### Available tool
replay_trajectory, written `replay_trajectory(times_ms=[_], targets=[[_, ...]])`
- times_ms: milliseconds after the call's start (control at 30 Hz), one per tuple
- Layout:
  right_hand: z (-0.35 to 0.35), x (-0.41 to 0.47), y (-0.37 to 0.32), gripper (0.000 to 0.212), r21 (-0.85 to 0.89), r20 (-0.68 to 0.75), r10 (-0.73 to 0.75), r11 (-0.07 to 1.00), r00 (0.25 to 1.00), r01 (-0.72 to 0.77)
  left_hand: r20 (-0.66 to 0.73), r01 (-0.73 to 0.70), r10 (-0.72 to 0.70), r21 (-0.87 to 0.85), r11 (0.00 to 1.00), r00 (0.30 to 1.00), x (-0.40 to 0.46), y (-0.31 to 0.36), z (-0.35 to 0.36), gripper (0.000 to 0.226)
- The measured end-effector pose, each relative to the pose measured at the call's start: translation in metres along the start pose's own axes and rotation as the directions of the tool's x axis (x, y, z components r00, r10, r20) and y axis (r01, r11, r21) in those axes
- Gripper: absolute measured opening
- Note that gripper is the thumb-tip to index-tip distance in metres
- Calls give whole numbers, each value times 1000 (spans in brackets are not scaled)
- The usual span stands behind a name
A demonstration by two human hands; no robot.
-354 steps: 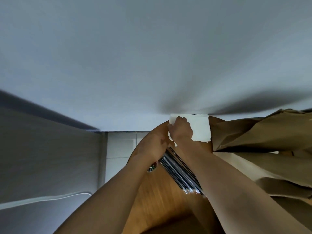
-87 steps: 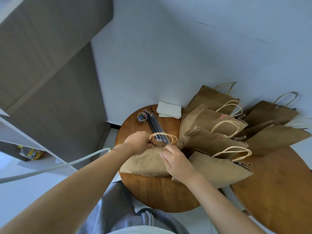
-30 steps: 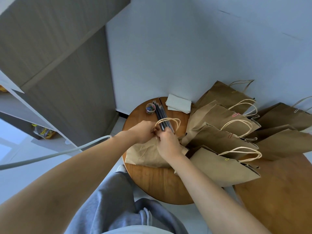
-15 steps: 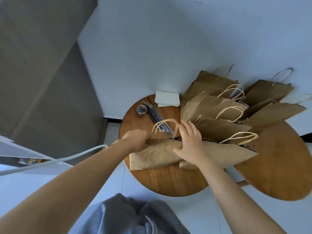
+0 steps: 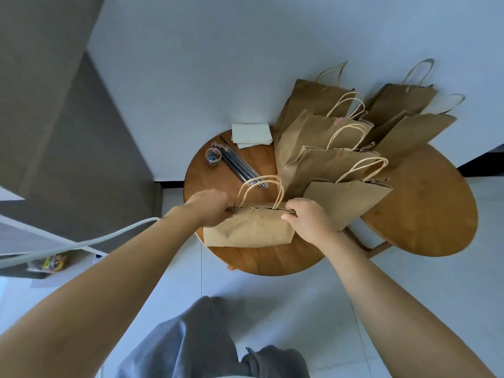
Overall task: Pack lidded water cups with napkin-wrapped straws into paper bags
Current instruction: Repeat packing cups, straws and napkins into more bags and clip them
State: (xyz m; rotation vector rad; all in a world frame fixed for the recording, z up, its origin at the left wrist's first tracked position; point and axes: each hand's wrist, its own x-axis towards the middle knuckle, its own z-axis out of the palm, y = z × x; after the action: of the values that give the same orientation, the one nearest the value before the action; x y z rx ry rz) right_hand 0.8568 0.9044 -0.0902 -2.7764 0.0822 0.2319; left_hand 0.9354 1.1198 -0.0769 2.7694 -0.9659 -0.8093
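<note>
A brown paper bag (image 5: 251, 227) stands at the near side of the round wooden table (image 5: 245, 257), its twine handles arching above its top edge. My left hand (image 5: 211, 207) grips the left end of that top edge. My right hand (image 5: 308, 218) pinches the right end of it. The bag's mouth looks pressed closed; its contents are hidden. Behind it lie a bundle of dark straws (image 5: 240, 167), a white napkin stack (image 5: 251, 135) and a small jar of coloured paper clips (image 5: 213, 156).
Several more brown paper bags (image 5: 327, 159) with twine handles stand crowded along the wall at the right. A second wooden table (image 5: 425, 214) adjoins on the right. A grey cabinet (image 5: 54, 118) stands left. A white cable (image 5: 81, 244) crosses my left arm.
My right hand has come off the neighbouring bag and now pinches the right end of the near bag's top edge. The left hand keeps its grip. The view has shifted slightly.
</note>
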Motion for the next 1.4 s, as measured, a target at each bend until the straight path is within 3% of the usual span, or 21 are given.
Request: replay_trajectory(times_ms=[167,233,367,533,633,800,933,1033,1133,1200,1400], targets=[[-13,-54,21,15,35,-72,-27,999,997,30,-7,22,-21,39,999,1000,-27,47,4,26],[-20,-80,38,25,55,-98,-13,998,995,18,-29,27,-26,50,998,999,-38,78,9,27],[-32,-140,80,21,70,-173,-3,997,985,16,-91,-11,19,84,996,996,-51,142,24,27],[-56,-219,133,14,232,-307,146,970,940,-75,-160,-113,134,135,984,978,-52,229,42,25],[-68,-259,168,36,324,-369,274,934,888,-153,-183,-171,193,133,976,964,-43,275,47,29],[-78,-310,222,81,596,-250,539,740,804,-311,-203,-243,277,178,954,939,-17,345,39,28],[-72,-322,261,53,725,-49,609,567,791,-391,-216,-316,333,107,943,918,15,387,28,24],[-72,-313,290,50,799,-31,646,475,763,-369,-211,-381,387,69,922,897,42,413,16,21],[-82,-288,323,58,802,-26,687,448,726,-395,-234,-422,423,57,905,875,72,431,-3,20],[-93,-266,349,52,789,-13,701,444,713,-424,-252,-427,431,72,901,867,99,442,-19,20],[-134,-197,410,49,789,112,685,380,720,-483,-244,-394,404,93,915,881,177,459,-65,20]])
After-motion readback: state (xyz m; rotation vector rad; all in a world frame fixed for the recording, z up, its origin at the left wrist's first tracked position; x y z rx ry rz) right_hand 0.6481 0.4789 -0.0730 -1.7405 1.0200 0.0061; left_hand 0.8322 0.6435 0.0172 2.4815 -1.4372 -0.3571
